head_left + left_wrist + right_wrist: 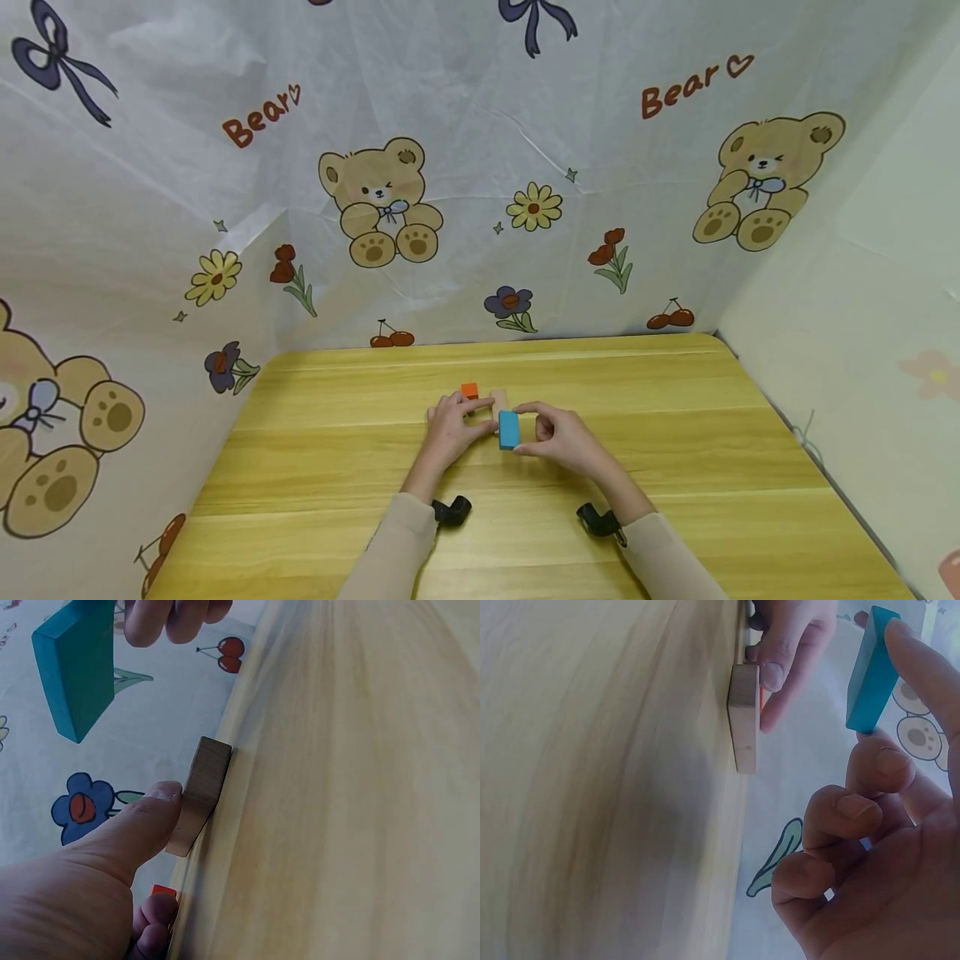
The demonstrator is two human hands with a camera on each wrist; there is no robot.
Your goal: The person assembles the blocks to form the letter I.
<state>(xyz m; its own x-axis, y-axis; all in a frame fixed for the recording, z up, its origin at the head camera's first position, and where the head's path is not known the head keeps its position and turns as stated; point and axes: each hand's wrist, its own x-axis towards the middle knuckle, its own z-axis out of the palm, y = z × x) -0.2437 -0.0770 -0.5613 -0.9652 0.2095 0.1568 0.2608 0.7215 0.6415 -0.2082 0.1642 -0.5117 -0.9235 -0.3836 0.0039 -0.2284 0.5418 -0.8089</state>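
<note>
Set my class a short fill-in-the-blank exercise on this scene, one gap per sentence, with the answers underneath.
1. The right hand pinches the blue block between a finger and the ____.
2. Close to the thumb of the left hand is an unpainted block made of ____.
3. Unlike the blue block, which is held up, the unpainted block rests on the ____.
4. On the printed cloth at the back, the red word reads "____".

Missing words: thumb; wood; table; Bear.
</note>
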